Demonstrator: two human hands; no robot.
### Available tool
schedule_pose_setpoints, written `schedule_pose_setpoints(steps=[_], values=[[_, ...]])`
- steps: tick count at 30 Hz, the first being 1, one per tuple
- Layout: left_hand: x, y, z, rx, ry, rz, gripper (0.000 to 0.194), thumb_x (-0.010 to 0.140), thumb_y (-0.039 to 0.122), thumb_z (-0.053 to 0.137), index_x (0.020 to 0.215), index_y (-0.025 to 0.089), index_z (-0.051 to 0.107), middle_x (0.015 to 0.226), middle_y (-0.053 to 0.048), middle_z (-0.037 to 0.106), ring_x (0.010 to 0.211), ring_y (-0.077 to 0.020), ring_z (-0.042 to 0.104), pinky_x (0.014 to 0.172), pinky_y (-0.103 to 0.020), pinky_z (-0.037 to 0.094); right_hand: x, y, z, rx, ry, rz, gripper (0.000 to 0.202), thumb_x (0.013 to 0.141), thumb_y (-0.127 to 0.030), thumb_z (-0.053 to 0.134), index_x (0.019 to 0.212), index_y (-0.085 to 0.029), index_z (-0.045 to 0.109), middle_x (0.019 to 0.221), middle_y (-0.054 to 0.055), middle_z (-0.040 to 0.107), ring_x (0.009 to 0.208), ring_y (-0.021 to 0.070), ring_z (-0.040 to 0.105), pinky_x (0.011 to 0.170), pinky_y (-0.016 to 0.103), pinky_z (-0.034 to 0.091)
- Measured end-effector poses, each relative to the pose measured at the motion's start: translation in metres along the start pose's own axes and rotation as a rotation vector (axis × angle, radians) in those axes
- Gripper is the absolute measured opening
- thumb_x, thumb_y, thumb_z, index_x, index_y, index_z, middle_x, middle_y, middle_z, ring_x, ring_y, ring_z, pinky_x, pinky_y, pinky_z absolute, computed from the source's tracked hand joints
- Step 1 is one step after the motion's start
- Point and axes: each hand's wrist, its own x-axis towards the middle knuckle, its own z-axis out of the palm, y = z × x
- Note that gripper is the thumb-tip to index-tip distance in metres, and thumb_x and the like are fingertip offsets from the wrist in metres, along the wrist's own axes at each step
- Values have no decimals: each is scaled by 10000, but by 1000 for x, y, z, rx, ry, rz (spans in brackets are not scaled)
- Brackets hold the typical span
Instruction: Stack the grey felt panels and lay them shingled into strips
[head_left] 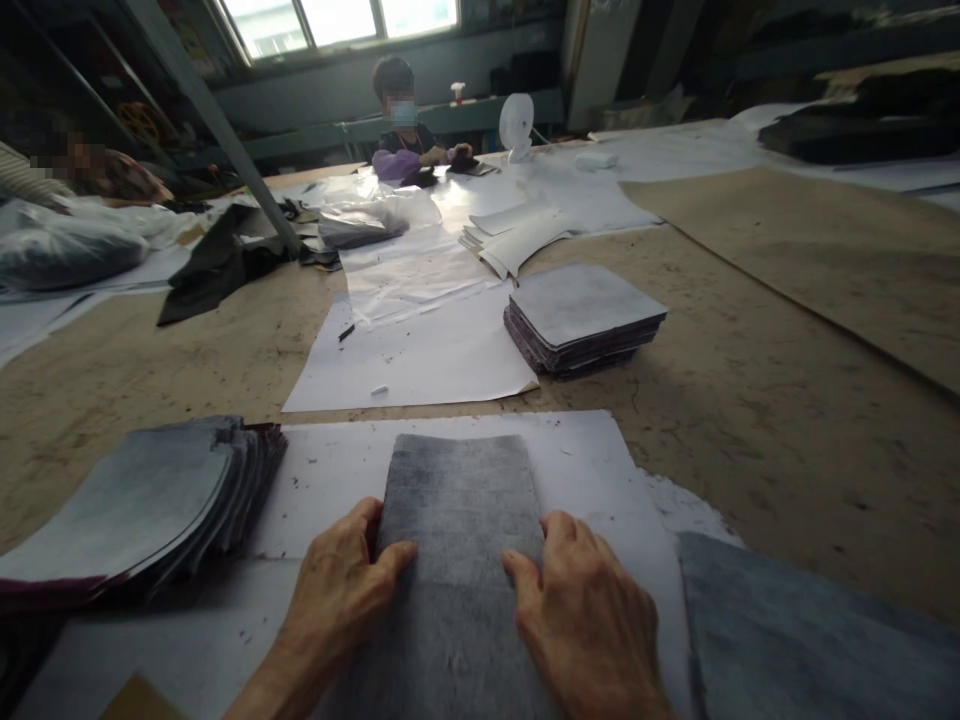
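A long grey fabric piece [461,510] lies lengthwise over white paper [585,460] at the bottom centre. My left hand [341,580] grips its left edge, thumb on top and fingers curled round the side. On the opposite edge my right hand [585,610] holds it the same way. Whether it is one layer or several cannot be made out. To the left is a stack of curved grey pieces [150,490]; another grey piece [810,640] lies at the lower right. Beyond the hands sits a neat stack of grey rectangular pieces [585,305].
Past the near paper lies another white sheet [420,360] with a small white stick [380,390]. White strips [517,240], plastic-wrapped material [360,220] and dark cloth [217,260] are farther back. A slanted metal pole [217,120] rises left. A masked person [397,140] sits across the table; another is far left.
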Motion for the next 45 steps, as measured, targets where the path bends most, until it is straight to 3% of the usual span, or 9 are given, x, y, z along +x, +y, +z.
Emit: schedule_pose_setpoints(steps=[2,4,7,9,14,18,22,26,45], values=[[-2,-5,4,165,130,115,355,656,340,566,967,171,541,826,-43,604,725,-226,573,668,-385,456,0,7,5,16,197,-114,219,650,-192,658,842,-158,556,815,77,618,793,239,587,608,303,454],[-1,-10,6,182,230,281,415,684,332,550,1067,184,496,975,-61,576,850,-227,554,747,-391,445,7,15,7,82,308,-259,329,608,-157,690,907,-150,552,867,71,612,832,227,569,663,303,466],[9,-16,6,231,201,525,357,733,278,515,1083,210,495,1072,-60,557,1003,-233,497,860,-412,385,21,23,7,176,261,-432,392,608,-104,663,979,-155,547,941,54,612,898,202,548,750,293,454],[18,-16,3,275,124,570,318,746,254,508,1062,220,505,1064,-52,570,998,-233,491,857,-419,370,30,24,6,190,148,-460,395,612,-102,644,993,-160,553,953,48,609,911,202,539,771,303,440],[35,-6,-9,286,-92,499,285,679,277,561,952,207,526,902,-26,583,865,-206,509,767,-363,383,45,19,-1,177,-100,-328,303,584,-164,644,878,-175,572,867,21,594,819,177,538,664,268,398],[42,0,-13,263,-204,378,219,627,307,579,808,193,534,739,10,533,705,-165,493,657,-291,369,46,16,-6,131,-177,-215,189,579,-218,634,749,-194,554,759,-18,579,695,139,517,558,230,318],[43,-6,-11,183,-181,312,214,647,392,558,724,193,537,668,25,512,650,-149,474,609,-263,343,42,15,-5,115,-198,-164,98,670,-266,593,660,-191,530,693,-22,583,623,124,505,539,231,290],[44,-17,-6,127,-126,337,225,727,407,485,657,193,497,587,43,461,590,-128,435,577,-246,308,40,15,-1,126,-161,-104,172,785,-278,502,640,-200,550,703,-13,622,645,136,542,565,240,302],[43,-11,1,200,-73,318,234,724,362,482,566,194,439,549,41,431,566,-129,408,578,-259,291,42,9,9,25,-72,-116,147,754,-232,511,621,-187,555,663,18,631,630,172,586,561,260,344]])
